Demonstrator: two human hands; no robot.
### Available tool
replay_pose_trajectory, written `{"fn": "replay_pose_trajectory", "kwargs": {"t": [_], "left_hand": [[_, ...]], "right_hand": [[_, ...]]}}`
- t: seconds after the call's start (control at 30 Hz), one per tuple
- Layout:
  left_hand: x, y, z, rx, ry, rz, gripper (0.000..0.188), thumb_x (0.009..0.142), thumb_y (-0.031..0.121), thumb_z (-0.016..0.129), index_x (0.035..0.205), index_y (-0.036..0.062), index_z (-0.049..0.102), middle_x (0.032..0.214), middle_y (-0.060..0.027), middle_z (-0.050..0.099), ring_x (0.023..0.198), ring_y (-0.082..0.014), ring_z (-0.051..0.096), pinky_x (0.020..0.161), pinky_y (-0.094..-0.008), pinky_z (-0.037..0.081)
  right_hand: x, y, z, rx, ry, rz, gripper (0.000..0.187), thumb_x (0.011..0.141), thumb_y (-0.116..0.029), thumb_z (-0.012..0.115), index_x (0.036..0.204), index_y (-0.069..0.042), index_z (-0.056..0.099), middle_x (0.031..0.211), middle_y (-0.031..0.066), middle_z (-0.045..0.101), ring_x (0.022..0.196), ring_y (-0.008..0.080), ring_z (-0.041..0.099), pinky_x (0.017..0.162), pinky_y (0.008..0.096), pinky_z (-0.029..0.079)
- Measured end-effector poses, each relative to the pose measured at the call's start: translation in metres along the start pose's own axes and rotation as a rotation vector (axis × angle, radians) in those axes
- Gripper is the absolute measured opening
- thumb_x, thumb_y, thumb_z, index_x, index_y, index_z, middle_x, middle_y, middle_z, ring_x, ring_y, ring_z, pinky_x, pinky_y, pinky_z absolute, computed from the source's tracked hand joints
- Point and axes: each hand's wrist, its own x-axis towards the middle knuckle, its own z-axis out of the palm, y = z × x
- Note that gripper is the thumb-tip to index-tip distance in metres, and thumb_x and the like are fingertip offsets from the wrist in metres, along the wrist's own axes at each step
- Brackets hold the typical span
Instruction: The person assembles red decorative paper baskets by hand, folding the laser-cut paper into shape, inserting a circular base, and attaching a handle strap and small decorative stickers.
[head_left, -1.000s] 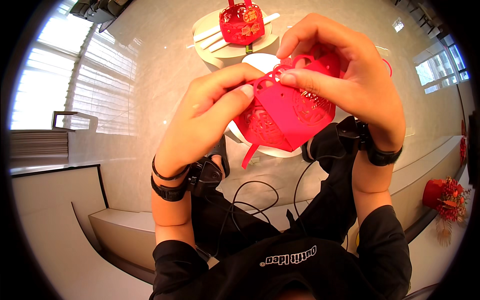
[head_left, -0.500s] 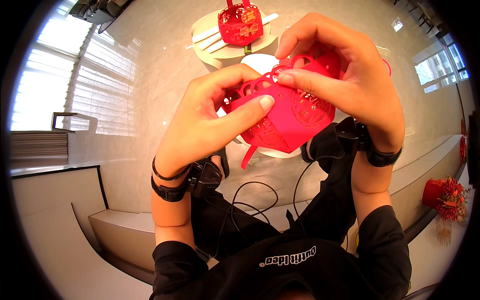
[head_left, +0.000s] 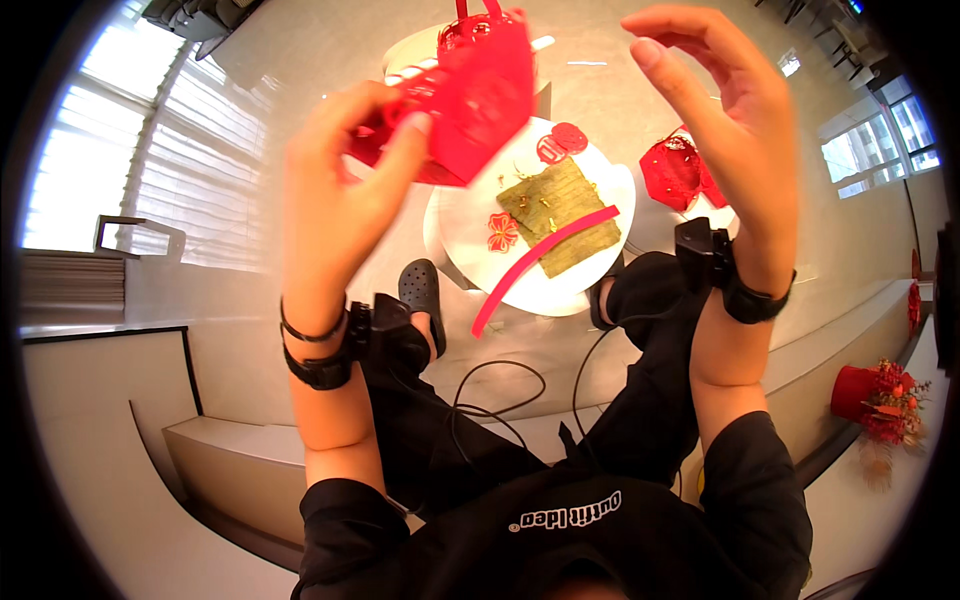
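Observation:
My left hand [head_left: 355, 170] grips a red cut-paper basket body [head_left: 480, 105] by its edge, lifted over the far left of the round white table [head_left: 462, 240]. The basket is smeared by motion. My right hand [head_left: 725, 110] is raised on the other side with fingers apart, holding nothing. Beneath them, a red paper strip [head_left: 540, 255] lies across a woven greenish mat [head_left: 570, 205] and overhangs the table's near edge. A red flower cutout [head_left: 502, 232] is left of the mat, and red round cutouts [head_left: 565, 140] lie beyond it.
Behind the held basket, another red basket [head_left: 465, 35] with a handle stands on a cream stool [head_left: 405, 50]. To the right is one more red paper piece [head_left: 672, 175] on a white surface. Black cables [head_left: 500, 375] loop near my legs. A red flower pot [head_left: 855, 390] stands far right.
The red basket has moved up and left with my left hand. My right hand has let go of it and drawn away to the right, uncovering the mat and strip.

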Motion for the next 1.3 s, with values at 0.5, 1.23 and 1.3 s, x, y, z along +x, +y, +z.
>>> {"fn": "replay_pose_trajectory", "kwargs": {"t": [0.5,1.23,1.3], "left_hand": [[-0.047,-0.098,0.015,-0.652,0.350,-0.570,0.015,0.090,0.013,0.064,0.096,-0.0014,0.066,0.085,0.0009,0.064,0.076,-0.0048,0.056,0.068,-0.0205,0.043],[-0.052,-0.079,0.038,-0.516,0.214,-0.281,0.017,0.086,0.013,0.067,0.092,-0.0034,0.065,0.075,-0.0017,0.064,0.069,-0.0056,0.057,0.063,-0.0230,0.048],[-0.055,-0.069,0.041,-0.524,0.224,-0.272,0.016,0.089,0.015,0.066,0.092,-0.0011,0.064,0.078,0.0016,0.061,0.070,-0.0040,0.053,0.063,-0.0206,0.044]], "right_hand": [[-0.085,0.128,0.106,-0.081,-0.655,0.251,0.017,0.080,-0.006,0.070,0.096,0.001,0.068,0.080,0.0137,0.068,0.072,0.0241,0.067,0.068,0.0327,0.053],[-0.048,0.090,0.108,0.095,-0.455,0.230,0.016,0.085,-0.002,0.064,0.098,0.000,0.072,0.091,0.0117,0.068,0.077,0.0152,0.065,0.071,0.0292,0.052],[-0.036,0.064,0.099,0.263,-0.400,0.324,0.014,0.089,-0.004,0.064,0.100,0.001,0.071,0.095,0.0086,0.068,0.081,0.0133,0.065,0.074,0.0286,0.053]]}}
